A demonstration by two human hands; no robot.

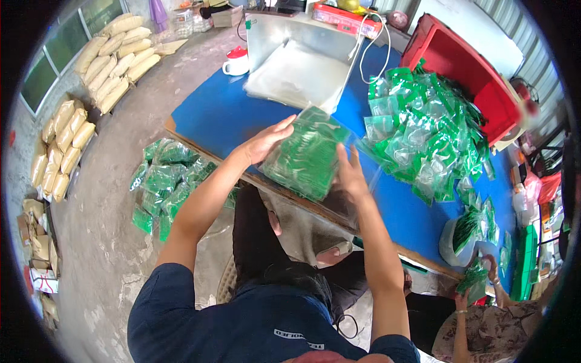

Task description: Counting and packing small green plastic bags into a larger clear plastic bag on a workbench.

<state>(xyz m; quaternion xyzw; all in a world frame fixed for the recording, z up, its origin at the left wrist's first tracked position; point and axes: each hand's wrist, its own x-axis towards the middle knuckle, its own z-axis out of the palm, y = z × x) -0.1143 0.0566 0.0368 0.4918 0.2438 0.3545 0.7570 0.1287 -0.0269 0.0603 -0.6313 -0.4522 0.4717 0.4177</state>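
Between my two hands is a clear plastic bag packed with green packets (305,154), tilted above the front edge of the blue table. My left hand (270,140) grips its left side, thumb and fingers toward the upper corner. On the right side, my right hand (351,174) holds the bag's edge, its fingers pointing up and slightly blurred. Just beyond the bag lies a stack of clear plastic bags (296,75) in a metal tray (266,39). A large heap of green and clear packets (423,127) spreads to the right.
A red crate (466,72) lies tipped behind the heap. A white mug with a red lid (236,60) stands at the far left of the blue table (212,115). Filled green bags (166,181) lie on the floor at left. At lower right, another person's hands (478,281) hold green packets.
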